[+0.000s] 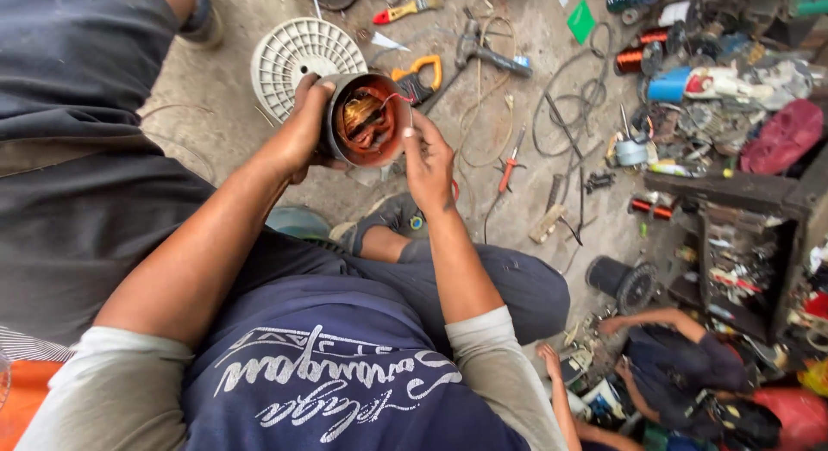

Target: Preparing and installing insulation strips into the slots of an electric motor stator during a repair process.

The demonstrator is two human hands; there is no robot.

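While the left hand (pixel 302 123) clasps the motor stator (pixel 366 119) by its grey shell, held up above the floor, the right hand (pixel 429 162) pinches at its near rim. Head view: orange-brown copper windings and 1 red lead sit inside, seemingly part-worked. Beyond the grip lies a white fan cover (pixel 297 59).
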